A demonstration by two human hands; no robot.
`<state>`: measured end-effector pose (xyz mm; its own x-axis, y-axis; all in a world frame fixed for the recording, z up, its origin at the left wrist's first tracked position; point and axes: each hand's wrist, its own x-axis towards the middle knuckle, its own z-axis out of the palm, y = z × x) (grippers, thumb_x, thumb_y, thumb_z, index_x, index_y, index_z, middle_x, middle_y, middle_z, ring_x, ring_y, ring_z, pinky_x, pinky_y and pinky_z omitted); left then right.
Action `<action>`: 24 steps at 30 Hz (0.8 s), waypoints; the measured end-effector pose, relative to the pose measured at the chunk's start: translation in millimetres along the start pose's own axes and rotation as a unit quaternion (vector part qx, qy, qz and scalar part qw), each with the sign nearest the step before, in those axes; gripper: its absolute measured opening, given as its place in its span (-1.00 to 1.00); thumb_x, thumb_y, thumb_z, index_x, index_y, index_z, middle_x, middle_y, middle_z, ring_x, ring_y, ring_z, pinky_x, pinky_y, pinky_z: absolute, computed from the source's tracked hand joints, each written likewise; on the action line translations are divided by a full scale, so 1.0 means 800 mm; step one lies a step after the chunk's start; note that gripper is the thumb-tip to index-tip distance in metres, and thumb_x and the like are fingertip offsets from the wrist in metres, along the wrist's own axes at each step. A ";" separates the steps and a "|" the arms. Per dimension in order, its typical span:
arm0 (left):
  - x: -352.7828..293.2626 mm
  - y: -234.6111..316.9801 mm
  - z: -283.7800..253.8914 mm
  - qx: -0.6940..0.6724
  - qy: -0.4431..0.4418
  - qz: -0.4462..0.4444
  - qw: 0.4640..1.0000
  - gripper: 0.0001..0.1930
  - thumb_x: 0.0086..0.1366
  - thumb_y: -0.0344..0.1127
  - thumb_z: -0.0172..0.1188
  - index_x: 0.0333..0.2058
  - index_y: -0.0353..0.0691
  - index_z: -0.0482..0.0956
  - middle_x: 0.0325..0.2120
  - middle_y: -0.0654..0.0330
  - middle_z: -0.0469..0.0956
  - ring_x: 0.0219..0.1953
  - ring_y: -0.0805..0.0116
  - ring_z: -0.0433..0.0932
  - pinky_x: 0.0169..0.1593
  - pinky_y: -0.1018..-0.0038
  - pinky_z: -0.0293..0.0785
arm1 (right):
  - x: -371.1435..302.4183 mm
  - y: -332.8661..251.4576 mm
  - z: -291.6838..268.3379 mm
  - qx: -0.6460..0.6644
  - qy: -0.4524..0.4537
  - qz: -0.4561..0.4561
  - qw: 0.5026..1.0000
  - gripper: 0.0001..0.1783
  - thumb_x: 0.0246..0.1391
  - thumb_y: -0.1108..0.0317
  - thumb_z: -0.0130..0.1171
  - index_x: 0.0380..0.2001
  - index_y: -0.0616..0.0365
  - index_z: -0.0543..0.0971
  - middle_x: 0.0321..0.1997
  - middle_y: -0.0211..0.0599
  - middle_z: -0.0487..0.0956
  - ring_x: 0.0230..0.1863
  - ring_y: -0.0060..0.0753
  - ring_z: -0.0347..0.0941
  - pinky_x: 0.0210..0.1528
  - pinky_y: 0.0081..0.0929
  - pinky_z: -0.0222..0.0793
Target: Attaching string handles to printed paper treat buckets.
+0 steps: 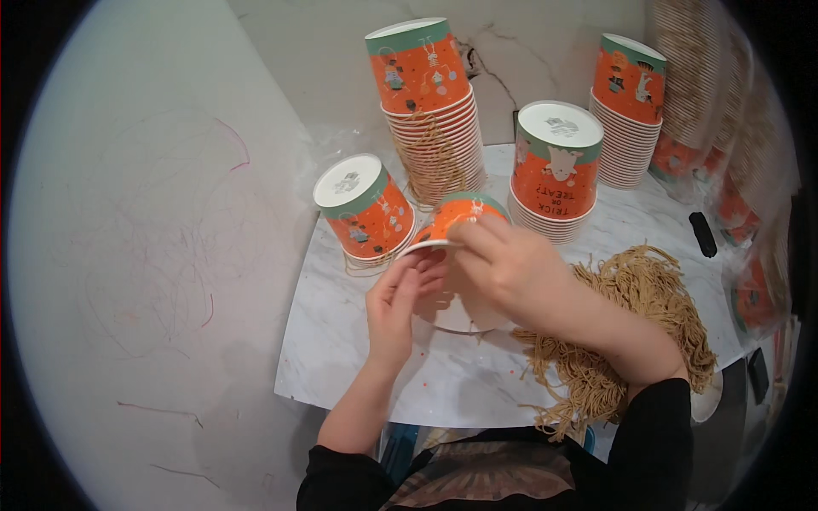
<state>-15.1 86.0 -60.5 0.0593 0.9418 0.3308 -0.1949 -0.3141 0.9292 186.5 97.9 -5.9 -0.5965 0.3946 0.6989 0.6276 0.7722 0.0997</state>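
A paper bucket [464, 305], orange and green outside and white inside, lies tipped over on the marbled tabletop [341, 358] with its mouth facing me. At its left rim is my left hand [394, 305], closed on the edge with fingertips reaching inside. My right hand [511, 268] grips the upper right of the rim with bent fingers, partly covering the orange wall. Whether a cord is between the right fingers cannot be made out. A heap of tan cords [648, 298] lies beside and beneath my right forearm.
Beyond my hands stand an upside-down bucket [366, 213] with cord at its rim, a tall bucket stack [426, 77] draped with cords, and shorter stacks [558, 170] [629, 94]. Bagged buckets [741, 162] line the right side, near a black object [702, 235]. A scribbled wall [170, 213] borders the left.
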 end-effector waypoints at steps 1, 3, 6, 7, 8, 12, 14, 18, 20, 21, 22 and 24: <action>0.002 0.002 0.000 -0.188 -0.016 -0.063 0.980 -0.57 0.49 -0.26 0.09 0.17 -0.49 0.42 0.01 0.04 0.59 -0.02 0.32 0.65 0.07 0.44 0.60 | 0.000 -0.004 0.003 0.015 -0.029 -0.017 0.999 -0.82 -0.14 0.38 0.19 -0.45 0.28 0.56 -0.15 -0.25 0.48 -0.11 -0.29 0.48 -0.20 -0.45 0.54; 0.003 -0.005 -0.008 -0.206 -0.006 -0.086 0.975 -0.53 0.54 -0.14 0.00 0.16 -0.48 0.37 0.04 0.02 0.56 0.02 0.31 0.62 0.12 0.39 0.59 | -0.002 -0.011 0.008 0.046 -0.040 -0.023 0.998 -0.82 -0.14 0.38 0.19 -0.46 0.28 0.56 -0.16 -0.21 0.46 -0.13 -0.29 0.47 -0.19 -0.44 0.55; 0.007 -0.009 -0.012 -0.238 0.055 -0.129 0.961 -0.62 0.53 -0.15 0.03 0.06 -0.39 0.45 0.01 0.04 0.58 -0.01 0.33 0.63 0.07 0.41 0.62 | -0.004 -0.016 0.011 0.134 -0.097 -0.021 0.986 -0.78 -0.09 0.42 0.28 -0.32 0.23 0.55 0.03 -0.18 0.49 -0.12 -0.14 0.52 -0.22 -0.31 0.56; 0.009 -0.005 -0.010 -0.235 0.075 -0.130 0.960 -0.66 0.53 -0.16 0.04 0.01 -0.36 0.47 -0.03 0.06 0.59 -0.04 0.35 0.64 0.04 0.43 0.63 | -0.002 -0.016 0.008 0.135 -0.098 -0.024 0.986 -0.78 -0.09 0.42 0.28 -0.32 0.23 0.55 0.03 -0.18 0.49 -0.12 -0.14 0.52 -0.22 -0.31 0.56; 0.009 -0.003 -0.010 -0.232 0.095 -0.130 0.959 -0.69 0.53 -0.16 0.04 -0.03 -0.33 0.49 -0.06 0.08 0.61 -0.08 0.37 0.65 0.01 0.46 0.64 | -0.002 -0.015 0.006 0.188 -0.086 0.001 0.978 -0.80 -0.01 0.42 0.26 -0.28 0.22 0.53 0.02 -0.19 0.50 -0.11 -0.11 0.51 -0.20 -0.28 0.55; 0.005 -0.005 -0.017 -0.245 0.058 -0.123 0.960 -0.71 0.54 -0.19 0.04 -0.04 -0.33 0.50 -0.12 0.11 0.64 -0.13 0.41 0.67 -0.04 0.49 0.66 | 0.008 -0.003 -0.007 0.295 -0.109 0.076 0.946 -0.84 0.19 0.42 0.19 -0.19 0.19 0.47 -0.02 -0.21 0.52 -0.08 -0.06 0.50 -0.14 -0.22 0.49; 0.004 -0.006 -0.013 -0.242 0.038 -0.121 0.962 -0.73 0.54 -0.20 0.04 -0.04 -0.32 0.51 -0.15 0.13 0.66 -0.17 0.43 0.68 -0.08 0.50 0.67 | 0.005 0.005 0.003 0.273 -0.088 0.070 0.956 -0.85 0.17 0.41 0.17 -0.24 0.18 0.45 -0.10 -0.19 0.49 -0.08 -0.05 0.50 -0.18 -0.19 0.50; 0.004 -0.009 -0.015 -0.244 0.010 -0.111 0.963 -0.73 0.54 -0.20 0.04 -0.03 -0.31 0.52 -0.14 0.13 0.66 -0.16 0.44 0.68 -0.07 0.49 0.67 | 0.006 0.013 0.009 0.261 -0.062 0.002 0.963 -0.84 0.16 0.41 0.18 -0.21 0.15 0.45 -0.08 -0.25 0.50 -0.10 -0.09 0.49 -0.19 -0.23 0.51; 0.004 -0.007 -0.013 -0.237 0.025 -0.113 0.965 -0.73 0.54 -0.19 0.04 -0.03 -0.29 0.53 -0.14 0.15 0.66 -0.16 0.44 0.67 -0.07 0.50 0.66 | 0.007 0.015 0.010 0.261 -0.064 -0.014 0.963 -0.83 0.16 0.40 0.18 -0.21 0.14 0.45 -0.08 -0.27 0.50 -0.10 -0.10 0.49 -0.19 -0.25 0.51; 0.004 -0.006 -0.012 -0.237 0.026 -0.112 0.965 -0.73 0.54 -0.19 0.04 -0.03 -0.29 0.53 -0.14 0.15 0.66 -0.16 0.44 0.67 -0.07 0.50 0.66 | 0.007 0.015 0.010 0.257 -0.069 -0.018 0.964 -0.83 0.16 0.39 0.19 -0.20 0.14 0.46 -0.07 -0.29 0.50 -0.10 -0.11 0.49 -0.19 -0.25 0.51; 0.004 -0.006 -0.012 -0.232 0.024 -0.113 0.966 -0.72 0.54 -0.18 0.05 -0.03 -0.29 0.53 -0.14 0.16 0.66 -0.17 0.45 0.67 -0.08 0.51 0.66 | 0.007 0.015 0.010 0.252 -0.075 -0.022 0.964 -0.82 0.15 0.39 0.19 -0.19 0.14 0.46 -0.05 -0.30 0.51 -0.10 -0.12 0.49 -0.19 -0.26 0.52; 0.003 -0.008 -0.012 -0.227 0.022 -0.115 0.967 -0.72 0.54 -0.18 0.06 -0.03 -0.28 0.53 -0.15 0.17 0.66 -0.18 0.46 0.67 -0.08 0.51 0.65 | 0.007 0.015 0.011 0.251 -0.075 -0.024 0.965 -0.81 0.15 0.38 0.20 -0.19 0.14 0.46 -0.05 -0.31 0.51 -0.09 -0.12 0.49 -0.20 -0.26 0.52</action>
<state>-23.0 91.3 -66.9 0.1125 0.9878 0.1080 -0.5912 -0.0208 0.8062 186.4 114.0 -7.1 -0.7077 0.3910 0.5884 0.2987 0.9204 -0.2524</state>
